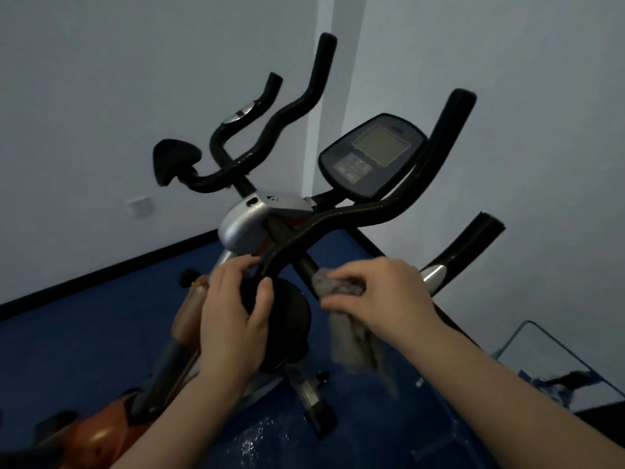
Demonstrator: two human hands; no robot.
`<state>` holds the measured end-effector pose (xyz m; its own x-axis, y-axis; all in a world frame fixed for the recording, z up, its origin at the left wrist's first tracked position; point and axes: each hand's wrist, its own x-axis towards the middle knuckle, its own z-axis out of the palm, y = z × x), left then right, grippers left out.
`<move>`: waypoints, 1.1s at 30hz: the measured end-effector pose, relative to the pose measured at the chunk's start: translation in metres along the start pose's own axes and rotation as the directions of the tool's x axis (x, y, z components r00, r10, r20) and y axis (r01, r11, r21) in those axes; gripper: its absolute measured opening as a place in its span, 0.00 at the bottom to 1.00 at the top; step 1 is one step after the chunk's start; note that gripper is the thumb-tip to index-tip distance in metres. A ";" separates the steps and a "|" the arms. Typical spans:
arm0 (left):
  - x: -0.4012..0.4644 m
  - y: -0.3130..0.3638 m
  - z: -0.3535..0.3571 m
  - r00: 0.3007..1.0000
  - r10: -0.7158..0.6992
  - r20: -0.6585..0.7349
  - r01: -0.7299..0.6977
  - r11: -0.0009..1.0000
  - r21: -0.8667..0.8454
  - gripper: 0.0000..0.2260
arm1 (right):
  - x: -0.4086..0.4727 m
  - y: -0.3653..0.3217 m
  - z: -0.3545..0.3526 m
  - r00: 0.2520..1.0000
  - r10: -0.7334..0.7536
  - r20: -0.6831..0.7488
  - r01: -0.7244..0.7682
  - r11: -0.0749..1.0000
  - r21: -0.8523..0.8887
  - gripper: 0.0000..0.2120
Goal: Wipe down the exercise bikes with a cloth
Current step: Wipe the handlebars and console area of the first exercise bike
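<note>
You see a black exercise bike (338, 218) mid-frame, and a crumpled gray cloth (348, 319) hanging at lower right.

Fuzzy grey cloth (351, 340) — glossy black handlebar (372, 211)

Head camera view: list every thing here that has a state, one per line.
Grey crumpled cloth: bunched in right hand, pressed on the black handlebar, tail hanging.
Left hand: grip closed around round black elbow pad.
Dark oval console screen: blank, unlit.
Blue floor: wet speckles near the bike base.
</note>
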<state>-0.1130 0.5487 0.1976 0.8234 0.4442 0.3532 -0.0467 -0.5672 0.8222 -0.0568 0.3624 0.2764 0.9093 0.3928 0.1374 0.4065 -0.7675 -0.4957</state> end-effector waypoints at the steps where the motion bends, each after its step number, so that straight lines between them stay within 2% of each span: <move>1: 0.001 0.001 0.000 1.000 0.003 0.001 -0.003 1.000 0.002 0.10 | 0.013 -0.003 0.004 1.000 0.015 0.000 -0.015 1.000 0.024 0.16; 3: 0.001 0.002 0.000 1.000 -0.008 -0.001 0.008 1.000 -0.005 0.08 | 0.029 -0.007 0.011 1.000 0.014 0.018 -0.014 1.000 0.014 0.14; 8: -0.001 -0.001 0.002 0.997 -0.065 -0.028 0.064 0.998 -0.027 0.08 | 0.019 0.001 0.010 0.995 -0.100 0.027 0.104 0.979 -0.177 0.15; 11: -0.002 0.000 0.004 0.995 -0.084 -0.057 0.082 0.996 -0.028 0.08 | 0.034 -0.005 0.012 0.993 -0.106 0.055 0.113 0.985 -0.132 0.13; 16: -0.005 0.001 0.002 0.983 -0.152 -0.104 0.150 0.988 -0.025 0.18 | 0.042 -0.011 0.016 0.982 -0.168 0.084 0.178 0.977 -0.122 0.10; 18: -0.007 0.001 0.002 0.976 -0.181 -0.123 0.182 0.983 -0.001 0.17 | 0.036 -0.004 0.011 0.971 -0.204 0.126 0.224 0.960 -0.168 0.10; 20: -0.008 0.001 0.002 0.973 -0.188 -0.137 0.193 0.981 0.023 0.15 | 0.038 -0.001 0.005 0.965 -0.215 0.152 0.236 0.962 -0.138 0.09; 23: -0.007 0.002 0.001 0.972 -0.194 -0.136 0.203 0.978 0.054 0.16 | 0.045 -0.005 0.007 0.964 -0.246 0.103 0.250 0.968 -0.023 0.09; 27: -0.007 0.004 -0.001 0.969 -0.209 -0.129 0.213 0.977 0.015 0.21 | 0.044 -0.005 0.014 0.938 -0.329 0.113 0.339 0.936 -0.091 0.08; 29: -0.008 0.005 -0.001 0.966 -0.235 -0.110 0.236 0.972 -0.002 0.21 | 0.049 -0.002 0.001 0.939 -0.342 0.045 0.342 0.940 0.020 0.10; 31: -0.008 0.006 -0.002 0.967 -0.238 -0.087 0.237 0.971 -0.016 0.22 | 0.061 -0.006 -0.009 0.894 -0.438 -0.090 0.442 0.896 0.033 0.14; 33: -0.007 0.007 -0.002 0.970 -0.233 -0.075 0.231 0.972 -0.031 0.20 | 0.075 -0.016 -0.009 0.827 -0.556 -0.080 0.556 0.831 -0.027 0.16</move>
<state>-0.1204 0.5435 0.2016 0.7667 0.6150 0.1842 0.1276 -0.4273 0.8951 0.0058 0.4000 0.3029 0.5336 0.7111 0.4577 0.8454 -0.4330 -0.3129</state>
